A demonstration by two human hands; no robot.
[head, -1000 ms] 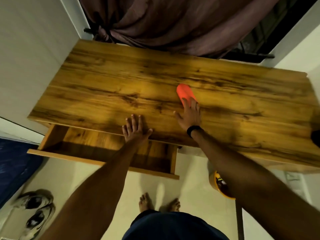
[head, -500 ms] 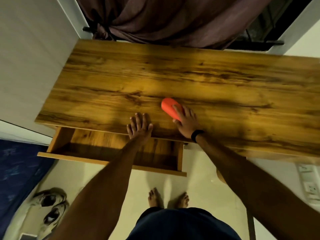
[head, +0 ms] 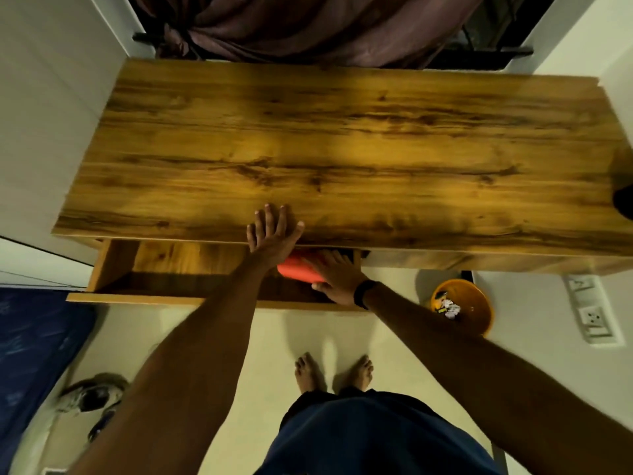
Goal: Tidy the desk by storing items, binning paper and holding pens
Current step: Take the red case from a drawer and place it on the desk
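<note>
A smooth orange-red case (head: pixel 297 271) is inside the pulled-out wooden drawer (head: pixel 171 265) under the desk's front edge. My right hand (head: pixel 337 275) lies over its right end and holds it, a black band on the wrist. My left hand (head: pixel 272 233) rests flat, fingers spread, on the front edge of the wooden desk (head: pixel 342 149), just above the case. The part of the case under my hands is hidden.
An orange bin (head: pixel 474 308) with crumpled paper stands on the floor under the desk's right side. Wall sockets (head: pixel 594 317) are at the right. Shoes (head: pixel 90 401) lie on the floor at lower left beside a blue mat (head: pixel 30 341). My bare feet (head: pixel 334 370) stand before the drawer.
My right hand slid the orange-red case from the middle of the desktop toward the front edge and down into the open drawer. My left hand stayed on the desk edge.
</note>
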